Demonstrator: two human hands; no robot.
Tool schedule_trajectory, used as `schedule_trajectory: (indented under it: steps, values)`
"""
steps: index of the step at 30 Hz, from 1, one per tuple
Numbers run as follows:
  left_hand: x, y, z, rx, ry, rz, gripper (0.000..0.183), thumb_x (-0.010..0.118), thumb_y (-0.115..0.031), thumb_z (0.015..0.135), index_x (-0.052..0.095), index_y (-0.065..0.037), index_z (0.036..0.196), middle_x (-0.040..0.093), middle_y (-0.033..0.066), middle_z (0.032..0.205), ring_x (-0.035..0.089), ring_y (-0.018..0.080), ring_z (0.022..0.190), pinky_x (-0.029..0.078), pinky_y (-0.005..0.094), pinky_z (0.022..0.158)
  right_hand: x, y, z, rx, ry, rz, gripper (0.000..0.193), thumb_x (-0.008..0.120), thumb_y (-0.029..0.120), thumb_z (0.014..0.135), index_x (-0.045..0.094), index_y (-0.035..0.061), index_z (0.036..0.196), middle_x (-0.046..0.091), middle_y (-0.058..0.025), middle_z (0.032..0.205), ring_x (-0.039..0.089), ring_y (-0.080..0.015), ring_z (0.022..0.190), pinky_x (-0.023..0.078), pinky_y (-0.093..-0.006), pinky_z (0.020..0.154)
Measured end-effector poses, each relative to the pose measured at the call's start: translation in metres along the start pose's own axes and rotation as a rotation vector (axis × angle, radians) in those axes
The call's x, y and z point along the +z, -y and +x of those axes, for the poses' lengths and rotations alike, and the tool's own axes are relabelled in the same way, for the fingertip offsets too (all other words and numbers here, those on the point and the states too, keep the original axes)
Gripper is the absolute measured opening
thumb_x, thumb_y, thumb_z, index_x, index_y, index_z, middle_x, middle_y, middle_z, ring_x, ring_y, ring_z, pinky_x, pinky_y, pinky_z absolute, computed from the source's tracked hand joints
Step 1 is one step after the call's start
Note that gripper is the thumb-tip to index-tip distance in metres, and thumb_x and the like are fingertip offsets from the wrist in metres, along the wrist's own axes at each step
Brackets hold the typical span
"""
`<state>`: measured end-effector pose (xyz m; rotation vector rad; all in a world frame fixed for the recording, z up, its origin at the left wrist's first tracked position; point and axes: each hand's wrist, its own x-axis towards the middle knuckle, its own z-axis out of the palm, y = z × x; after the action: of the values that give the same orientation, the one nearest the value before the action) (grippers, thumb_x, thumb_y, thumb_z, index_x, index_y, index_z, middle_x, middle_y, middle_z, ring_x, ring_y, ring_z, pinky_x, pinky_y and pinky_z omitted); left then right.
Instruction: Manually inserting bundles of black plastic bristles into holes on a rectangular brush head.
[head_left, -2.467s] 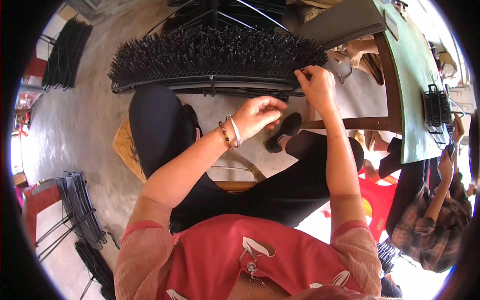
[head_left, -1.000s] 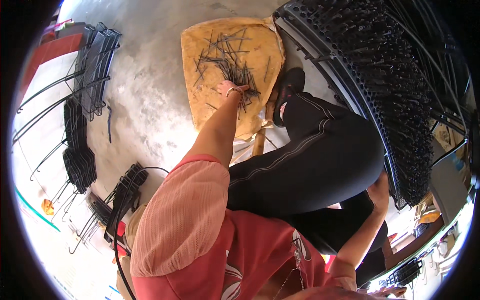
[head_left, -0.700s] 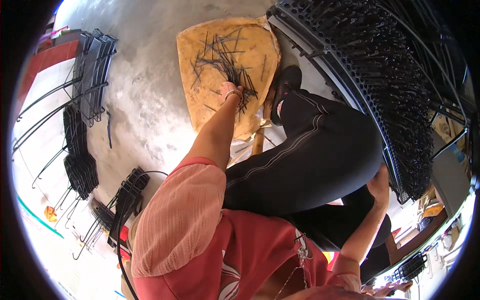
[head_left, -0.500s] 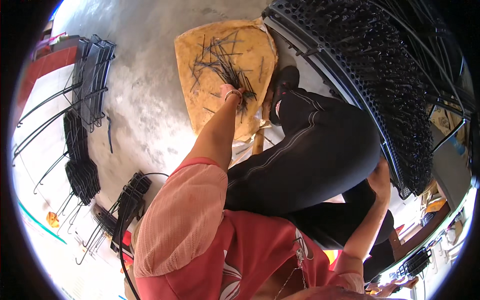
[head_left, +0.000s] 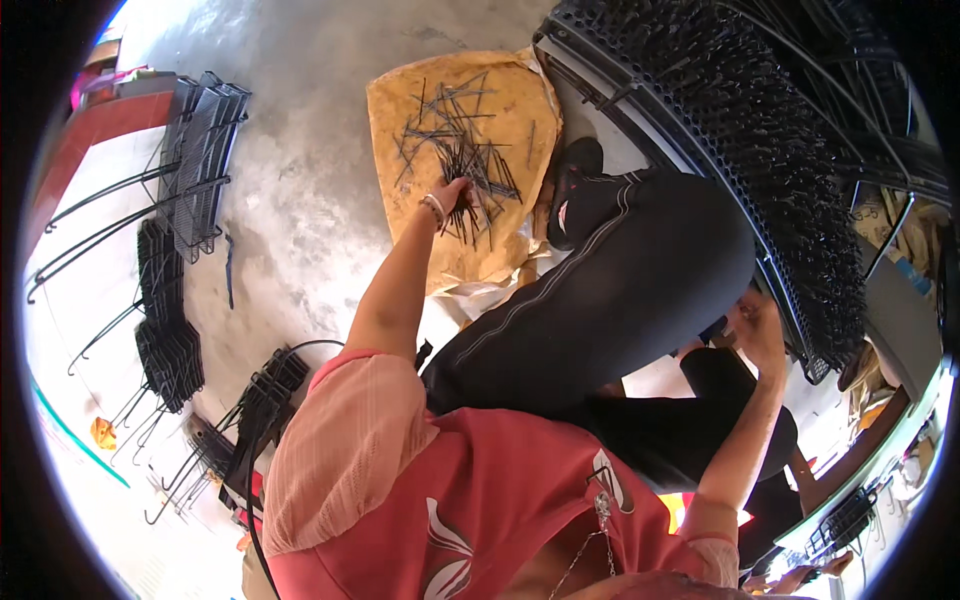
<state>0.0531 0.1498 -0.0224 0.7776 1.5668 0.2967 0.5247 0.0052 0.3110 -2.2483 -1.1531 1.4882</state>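
Note:
A yellowish-brown board or flattened sack (head_left: 405,110) lies on the floor, with thin black rods (head_left: 465,100) scattered across it. My left hand (head_left: 455,195) is closed around a bunch of these rods (head_left: 458,165) near the sheet's middle. The bunch sticks out on both sides of the fist, and loose rods lie beside it. My right hand (head_left: 755,325) is down by my bent knee, close to the lower edge of a large black rack. Its fingers are bent and partly in shadow, so their grip does not show clearly.
The black perforated rack (head_left: 680,140), packed with dark upright pieces, fills the right side. Stacked black wire racks (head_left: 205,165) with long hooks stand at the left. A black cable (head_left: 243,480) runs beside my left side. My bent leg (head_left: 620,270) lies between the sheet and the large rack.
My left hand has turned and shifted slightly left, the bunched rods now standing out of its fist. My right hand has moved up along the knee, and the view has shifted a little.

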Motion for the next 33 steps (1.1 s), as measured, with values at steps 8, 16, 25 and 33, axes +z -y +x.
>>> schedule_trajectory:
  steps: [8, 16, 25, 33]
  values:
    - [-0.046, -0.012, -0.086, -0.117, 0.215, -0.643, 0.016, 0.058, -0.017, 0.09, 0.054, -0.002, 0.084, 0.053, 0.003, 0.067, 0.052, 0.0144, 0.06, 0.047, 0.0297, 0.054, 0.007, 0.012, -0.012, -0.335, -0.072, -0.09, 0.019, 0.06, 0.011, 0.087, 0.064, -0.0052, 0.097, 0.062, -0.0052, 0.073, 0.055, -0.0093, 0.069, 0.045, -0.0242, 0.064]
    - [-0.05, -0.073, -0.186, 0.209, 0.237, -0.632, 0.014, 0.054, -0.017, 0.092, 0.052, -0.007, 0.101, 0.051, -0.0007, 0.08, 0.045, 0.009, 0.062, 0.041, 0.0265, 0.058, -0.001, 0.023, -0.04, -0.383, -0.082, -0.056, 0.022, 0.062, 0.014, 0.088, 0.065, -0.0041, 0.1, 0.064, -0.004, 0.08, 0.057, -0.0097, 0.073, 0.046, -0.0239, 0.069]
    - [-0.002, -0.232, -0.349, 0.54, 0.709, -0.532, 0.027, 0.052, -0.019, 0.092, 0.049, -0.005, 0.114, 0.047, 0.0004, 0.081, 0.039, 0.0083, 0.057, 0.038, 0.026, 0.055, 0.026, 0.113, -0.091, -0.764, -0.07, 0.664, 0.059, 0.043, 0.045, 0.096, 0.041, 0.0004, 0.135, 0.058, -0.0169, 0.117, 0.058, -0.0229, 0.104, 0.046, -0.0343, 0.09]
    - [0.143, -0.253, -0.406, 0.262, 1.262, -0.195, 0.032, 0.055, -0.02, 0.09, 0.048, -0.003, 0.117, 0.05, 0.004, 0.079, 0.043, 0.0085, 0.051, 0.037, 0.0246, 0.046, 0.036, 0.133, -0.098, -0.716, 0.223, 1.279, 0.058, 0.059, 0.043, 0.088, 0.044, 0.0036, 0.127, 0.061, -0.0197, 0.106, 0.063, -0.0259, 0.089, 0.053, -0.0366, 0.077]
